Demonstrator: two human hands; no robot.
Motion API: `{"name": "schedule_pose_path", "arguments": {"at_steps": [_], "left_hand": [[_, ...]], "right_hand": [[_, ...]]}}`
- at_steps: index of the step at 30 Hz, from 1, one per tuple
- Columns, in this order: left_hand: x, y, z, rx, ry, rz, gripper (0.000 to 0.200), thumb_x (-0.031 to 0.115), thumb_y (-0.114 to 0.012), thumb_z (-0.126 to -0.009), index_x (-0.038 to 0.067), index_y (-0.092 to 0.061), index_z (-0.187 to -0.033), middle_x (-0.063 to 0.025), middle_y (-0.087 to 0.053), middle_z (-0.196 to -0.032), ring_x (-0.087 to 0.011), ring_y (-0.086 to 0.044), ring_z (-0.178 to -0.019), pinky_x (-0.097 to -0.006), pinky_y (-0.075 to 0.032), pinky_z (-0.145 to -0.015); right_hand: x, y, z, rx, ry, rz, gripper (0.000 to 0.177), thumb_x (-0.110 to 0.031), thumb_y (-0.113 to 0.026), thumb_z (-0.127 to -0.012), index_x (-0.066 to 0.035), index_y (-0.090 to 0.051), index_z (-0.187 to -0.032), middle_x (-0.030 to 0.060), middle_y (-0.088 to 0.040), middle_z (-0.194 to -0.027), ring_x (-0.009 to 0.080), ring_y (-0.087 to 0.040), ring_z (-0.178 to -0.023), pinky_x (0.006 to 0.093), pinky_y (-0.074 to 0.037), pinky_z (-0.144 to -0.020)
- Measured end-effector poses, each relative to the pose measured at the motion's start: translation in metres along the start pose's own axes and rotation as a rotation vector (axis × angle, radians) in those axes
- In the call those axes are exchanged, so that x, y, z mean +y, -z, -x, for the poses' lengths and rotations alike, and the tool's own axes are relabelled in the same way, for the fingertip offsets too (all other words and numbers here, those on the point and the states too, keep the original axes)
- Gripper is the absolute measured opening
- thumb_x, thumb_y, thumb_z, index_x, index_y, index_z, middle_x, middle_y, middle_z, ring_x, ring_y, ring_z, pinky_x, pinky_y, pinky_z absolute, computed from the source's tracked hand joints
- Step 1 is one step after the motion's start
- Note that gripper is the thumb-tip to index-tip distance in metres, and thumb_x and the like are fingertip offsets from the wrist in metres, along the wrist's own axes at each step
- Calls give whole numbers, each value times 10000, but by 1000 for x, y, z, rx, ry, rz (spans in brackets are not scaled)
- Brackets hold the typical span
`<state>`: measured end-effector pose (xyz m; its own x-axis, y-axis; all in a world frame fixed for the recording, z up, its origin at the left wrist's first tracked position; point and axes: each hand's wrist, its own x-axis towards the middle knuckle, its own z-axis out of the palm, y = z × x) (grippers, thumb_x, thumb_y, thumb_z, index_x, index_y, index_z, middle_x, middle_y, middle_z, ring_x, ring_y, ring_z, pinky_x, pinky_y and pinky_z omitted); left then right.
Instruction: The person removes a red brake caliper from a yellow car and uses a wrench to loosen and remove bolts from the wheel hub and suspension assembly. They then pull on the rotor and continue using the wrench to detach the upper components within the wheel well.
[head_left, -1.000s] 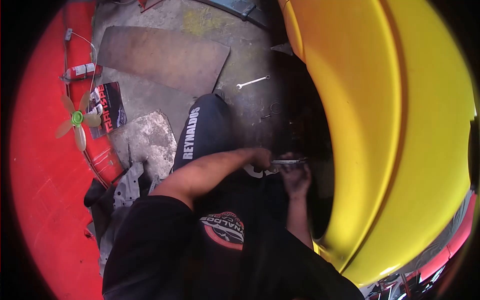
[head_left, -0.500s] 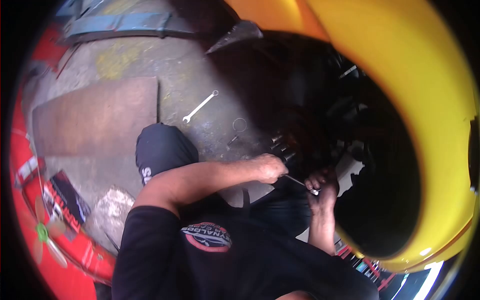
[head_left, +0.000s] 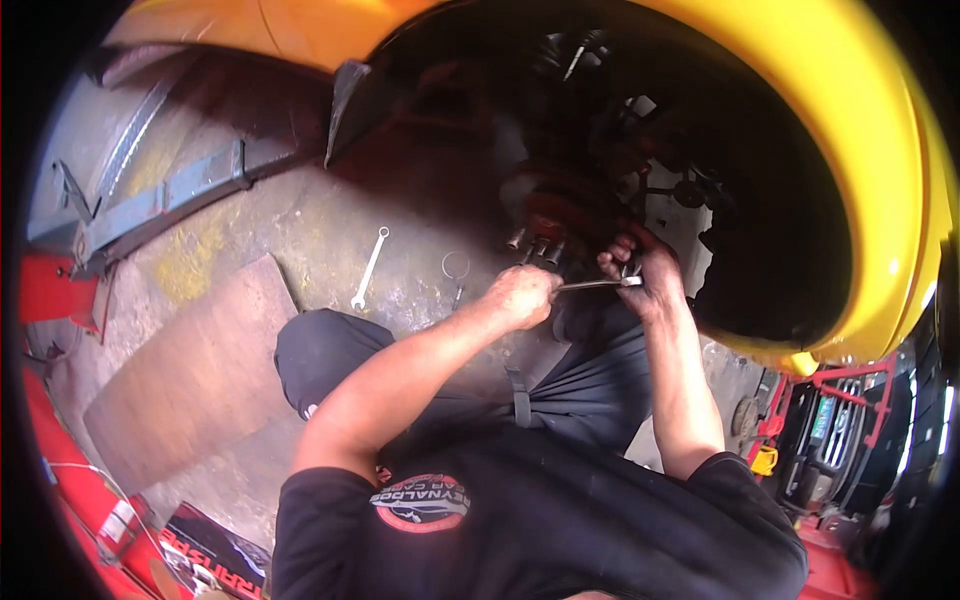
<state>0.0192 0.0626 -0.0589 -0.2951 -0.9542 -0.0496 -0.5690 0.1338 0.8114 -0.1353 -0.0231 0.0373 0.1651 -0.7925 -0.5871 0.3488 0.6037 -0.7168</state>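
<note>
My left hand (head_left: pixel 525 296) is closed around one end of a slim metal wrench (head_left: pixel 592 286). The wrench lies nearly level across to my right hand (head_left: pixel 645 272), whose curled fingers and palm surround its bright head. What the head fits onto, if anything, is hidden by the fingers. Just beyond my left hand, a wheel hub (head_left: pixel 545 215) with several protruding studs (head_left: pixel 540 246) sits in the shadowed wheel well. Below the hands are my bent knees in dark trousers.
A yellow fender (head_left: pixel 850 130) curves over the top and right. On the floor lie a combination wrench (head_left: pixel 370 268), a thin ring (head_left: pixel 455 265) and a brown board (head_left: pixel 195 375). A blue metal beam (head_left: pixel 190 190) stands at left, and a printed box (head_left: pixel 215 550) lies lower left.
The view has turned and tilted up, showing more of the wheel well. The wrench now lies closer to level; both hands still hold it.
</note>
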Motion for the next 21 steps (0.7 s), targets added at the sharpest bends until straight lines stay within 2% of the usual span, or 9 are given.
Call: {"name": "schedule_pose_path", "arguments": {"at_steps": [3,4,7,10,11,14,15,18,21], "left_hand": [[-2,-16,8,287,6,-148,172,16,-492,-710,10,-599,-845,-184,-610,-805,-343,-597,-841,-433,-482,-772],[-2,-17,12,406,-30,-116,176,11,-493,-711,25,-604,-847,-167,-610,-793,-343,-595,-831,-434,-485,-760],[-2,-14,28,354,47,-130,182,22,-509,-711,63,-615,-854,-137,-629,-820,-319,-599,-838,-435,-475,-766],[-1,-3,52,180,-38,-306,187,24,-514,-707,64,-624,-854,-138,-637,-838,-298,-604,-861,-442,-463,-781],[-4,-11,61,215,-103,-389,191,26,-505,-704,62,-629,-844,-139,-636,-829,-285,-606,-866,-448,-452,-786],[16,-28,80,149,30,-455,208,34,-497,-708,75,-636,-857,-140,-634,-820,-305,-599,-870,-441,-459,-783],[15,-38,83,108,192,-294,219,62,-489,-743,81,-640,-900,-161,-639,-861,-328,-598,-906,-429,-464,-806],[-15,-64,98,80,510,-168,250,70,-479,-773,71,-656,-949,-181,-642,-960,-320,-614,-945,-420,-478,-844],[-53,-64,93,-145,659,-315,250,93,-477,-806,43,-651,-978,-202,-623,-1038,-314,-608,-987,-411,-474,-860]], "right_hand": [[4,-8,3,123,51,0,145,-107,-394,-943,15,-466,-976,83,-467,-734,162,-486,-579,368,-560,-611],[4,-8,3,99,60,-14,126,-94,-398,-937,15,-462,-944,79,-464,-727,156,-485,-578,359,-553,-609],[5,-14,9,16,78,-53,113,-72,-402,-930,20,-442,-877,70,-450,-709,131,-460,-560,323,-521,-585],[-1,-2,-3,-75,-30,-326,98,-78,-402,-931,7,-431,-890,76,-443,-705,120,-431,-546,293,-475,-548],[2,0,-8,-99,2,-334,57,-45,-382,-917,-11,-426,-905,78,-435,-703,124,-409,-543,293,-430,-518],[22,-16,-3,11,164,-252,89,-1,-338,-893,-25,-418,-923,87,-435,-728,140,-409,-553,313,-409,-499],[27,-18,-1,40,187,-216,140,26,-298,-869,-29,-414,-924,103,-437,-756,151,-405,-556,321,-394,-489],[42,-7,15,73,245,-219,108,0,-315,-869,-36,-407,-914,87,-434,-725,146,-400,-556,311,-375,-488],[54,38,35,-131,278,45,54,-39,-407,-873,-38,-416,-927,45,-423,-661,124,-390,-531,291,-358,-487]]}}
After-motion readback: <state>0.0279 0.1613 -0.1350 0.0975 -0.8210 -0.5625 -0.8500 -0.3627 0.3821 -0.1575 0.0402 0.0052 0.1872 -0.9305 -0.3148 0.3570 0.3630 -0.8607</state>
